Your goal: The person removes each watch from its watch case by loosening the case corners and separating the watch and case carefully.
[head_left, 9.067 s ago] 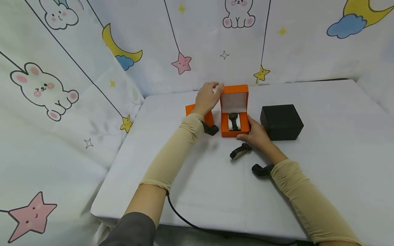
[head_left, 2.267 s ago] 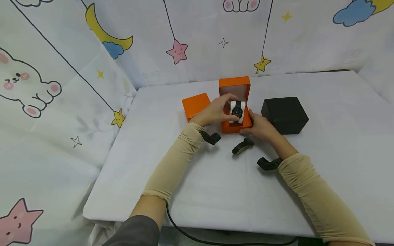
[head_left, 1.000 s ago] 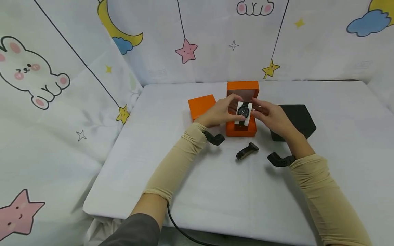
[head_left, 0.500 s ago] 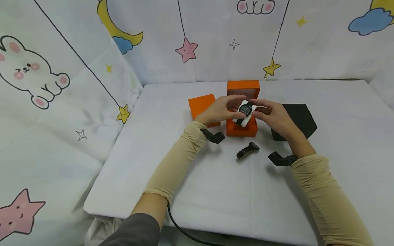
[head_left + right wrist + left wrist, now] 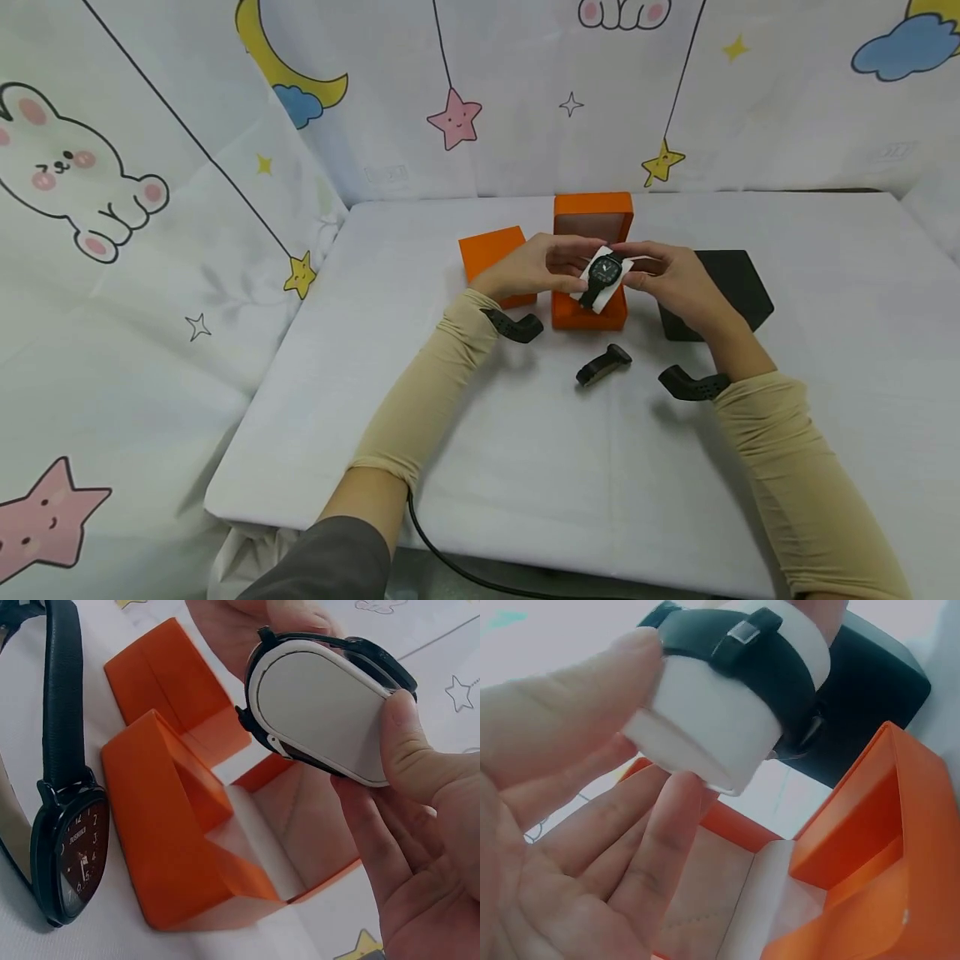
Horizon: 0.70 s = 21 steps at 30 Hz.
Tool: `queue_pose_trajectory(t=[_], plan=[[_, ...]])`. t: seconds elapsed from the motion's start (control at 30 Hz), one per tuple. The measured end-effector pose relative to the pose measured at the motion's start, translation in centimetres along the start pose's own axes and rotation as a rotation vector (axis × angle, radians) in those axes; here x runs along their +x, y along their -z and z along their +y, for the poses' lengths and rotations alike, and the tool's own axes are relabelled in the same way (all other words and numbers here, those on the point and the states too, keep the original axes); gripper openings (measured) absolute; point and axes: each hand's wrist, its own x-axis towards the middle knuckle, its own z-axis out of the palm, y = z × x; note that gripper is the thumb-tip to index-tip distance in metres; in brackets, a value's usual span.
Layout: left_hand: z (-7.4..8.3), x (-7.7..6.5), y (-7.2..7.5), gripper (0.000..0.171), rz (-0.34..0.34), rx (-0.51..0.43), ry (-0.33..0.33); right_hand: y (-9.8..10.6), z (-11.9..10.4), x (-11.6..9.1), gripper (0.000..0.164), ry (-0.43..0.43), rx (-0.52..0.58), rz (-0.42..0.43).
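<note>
A black wristwatch (image 5: 604, 268) is strapped round a white cushion (image 5: 712, 724), held tilted above the open orange watch box (image 5: 588, 321). My left hand (image 5: 534, 267) grips the cushion's left end, thumb on top and fingers beneath. On the right, my right hand (image 5: 684, 285) pinches the other end; its thumb presses the cushion's flat oval side in the right wrist view. The strap's buckle side faces the left wrist camera. A second black-strapped watch (image 5: 603, 364) lies on its side on the table in front of the box, its dark dial showing in the right wrist view.
Left of the open box sits another orange box piece (image 5: 491, 252), partly behind my left hand. A black box (image 5: 738, 292) stands at the right, partly covered by my right hand. The white-covered table (image 5: 525, 467) meets a printed curtain at the back.
The watch and its cushion have come up out of the orange box in my left hand. My right hand has moved from the box's side to the cushion, which has since turned clockwise.
</note>
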Motion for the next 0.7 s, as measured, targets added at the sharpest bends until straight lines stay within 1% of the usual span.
queue_pose_trajectory(t=[0.1,0.37,0.57,0.7], plan=[[-0.01,-0.08,0.01,0.057,-0.022,-0.022,0.008,-0.01,0.13,0.07,0.05,-0.015,-0.012,-0.002],[0.16,-0.02,-0.21,0.057,-0.012,-0.027,0.039,-0.25,-0.16,-0.05,0.045,-0.016,-0.042,0.047],[0.01,0.1,-0.33,0.058,-0.02,-0.008,0.036,-0.34,-0.26,-0.07,0.044,-0.035,-0.06,0.072],[-0.1,0.11,-0.36,0.058,-0.021,-0.013,0.029,-0.39,-0.23,-0.05,0.041,-0.019,-0.067,0.087]])
